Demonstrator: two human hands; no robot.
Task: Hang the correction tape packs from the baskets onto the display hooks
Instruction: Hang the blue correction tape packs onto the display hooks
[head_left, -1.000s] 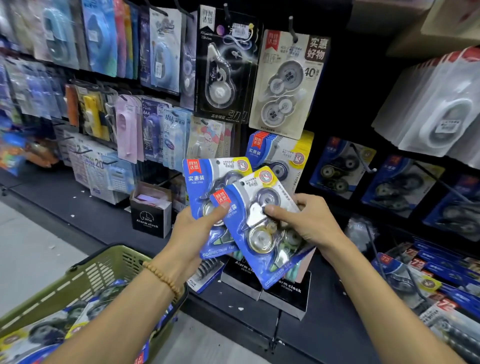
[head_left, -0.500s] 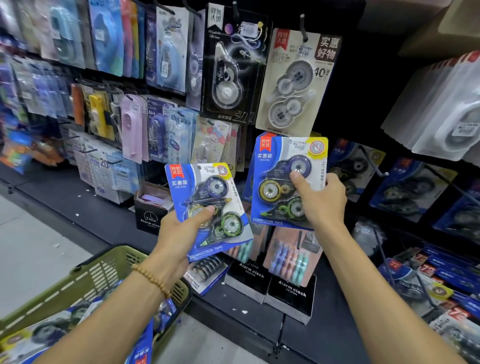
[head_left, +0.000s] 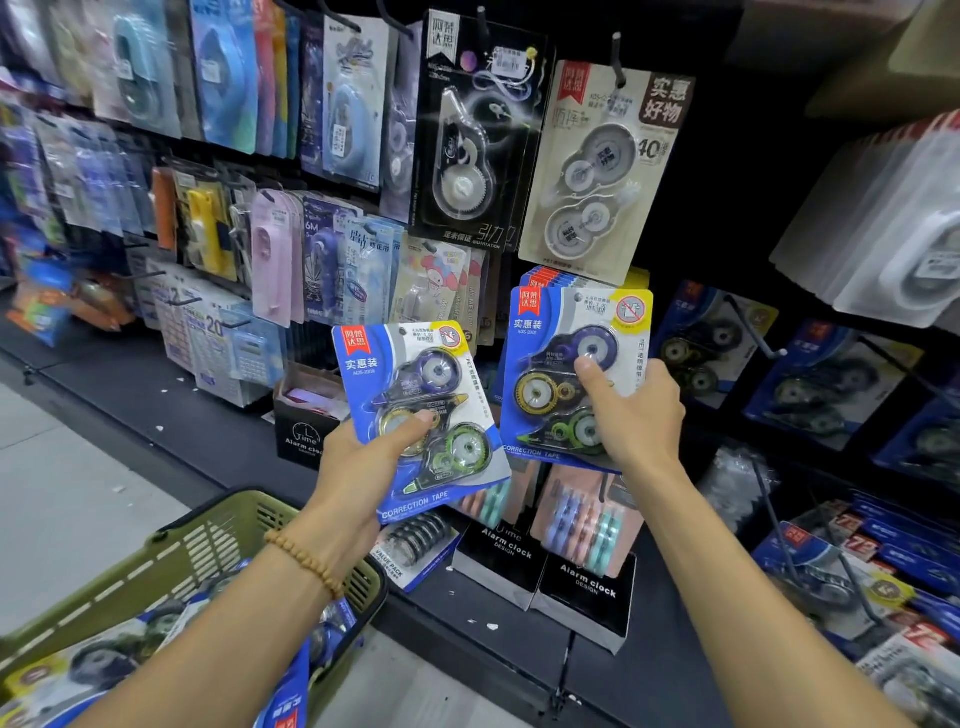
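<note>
My left hand (head_left: 358, 467) grips a blue correction tape pack (head_left: 415, 410) by its lower edge, thumb on the blister, held tilted in front of the display. My right hand (head_left: 631, 410) holds a second blue correction tape pack (head_left: 561, 364) upright against a stack of the same packs (head_left: 545, 274) on the wall, thumb pressed on its front. The hook behind that stack is hidden. More blue packs (head_left: 93, 670) lie in the green basket (head_left: 208, 551) at lower left.
Other stationery packs hang all over the dark wall: a black pack (head_left: 472, 135) and a beige pack (head_left: 597, 166) just above. Black alarm clock boxes (head_left: 587, 592) stand on the ledge below my hands. A bare hook (head_left: 758, 338) juts out to the right.
My right hand has carried one pack up and right, from the bundle in front of me to the hanging stack. My left hand keeps the other pack, now lifted slightly.
</note>
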